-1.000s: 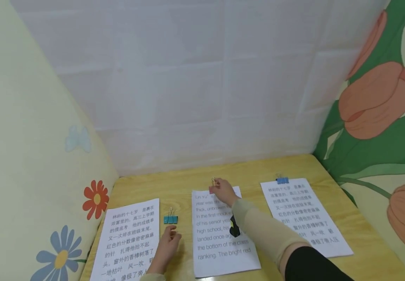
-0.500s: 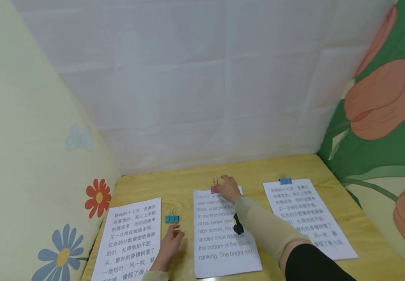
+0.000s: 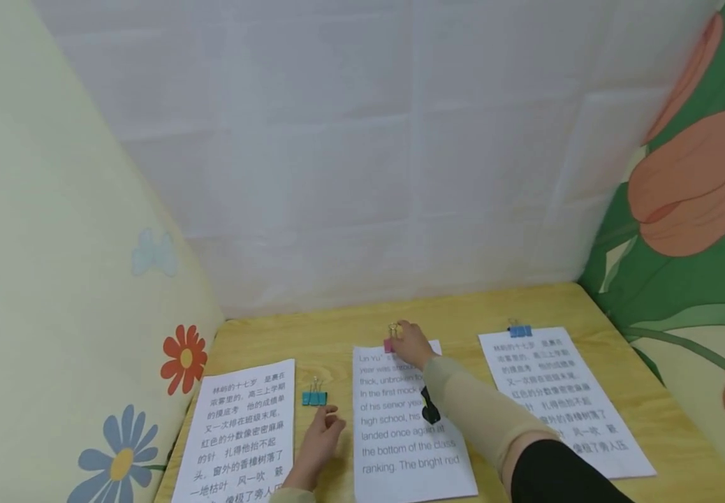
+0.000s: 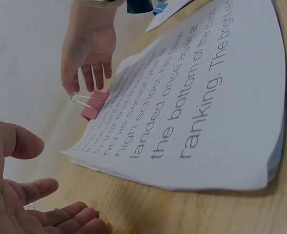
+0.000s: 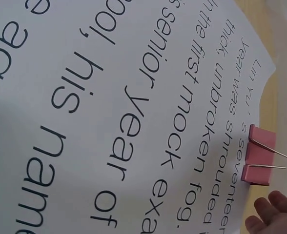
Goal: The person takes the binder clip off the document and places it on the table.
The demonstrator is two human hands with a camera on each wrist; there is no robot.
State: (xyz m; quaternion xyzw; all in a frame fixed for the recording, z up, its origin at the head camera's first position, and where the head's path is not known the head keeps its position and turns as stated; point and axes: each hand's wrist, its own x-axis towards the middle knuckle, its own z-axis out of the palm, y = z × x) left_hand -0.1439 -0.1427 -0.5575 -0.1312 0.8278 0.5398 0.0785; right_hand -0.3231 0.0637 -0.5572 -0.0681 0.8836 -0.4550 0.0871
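In the head view, a pink binder clip (image 3: pixel 389 345) sits on the top edge of the middle paper stack (image 3: pixel 400 440), printed in English. My right hand (image 3: pixel 411 342) is right beside it. From the right wrist view, the loose fingers (image 5: pixel 270 209) lie near the pink clip's wire handles, with no grip on them. The left hand (image 3: pixel 320 441), thumb and fingers spread in the left wrist view, is just in front of a teal binder clip (image 3: pixel 314 398) standing on the table with its handles up.
The left paper stack (image 3: pixel 243 433) lies left of the teal clip, with Chinese print. At the right, another stack (image 3: pixel 576 412) carries a blue binder clip (image 3: pixel 520 331) on its top edge. A white sheet (image 3: pixel 337 175) hangs behind the wooden table (image 3: pixel 312 335).
My right hand has let go of the pink clip, drawn slightly right, then come back close to it. The clip stays on the paper. The left hand keeps its place near the teal clip.
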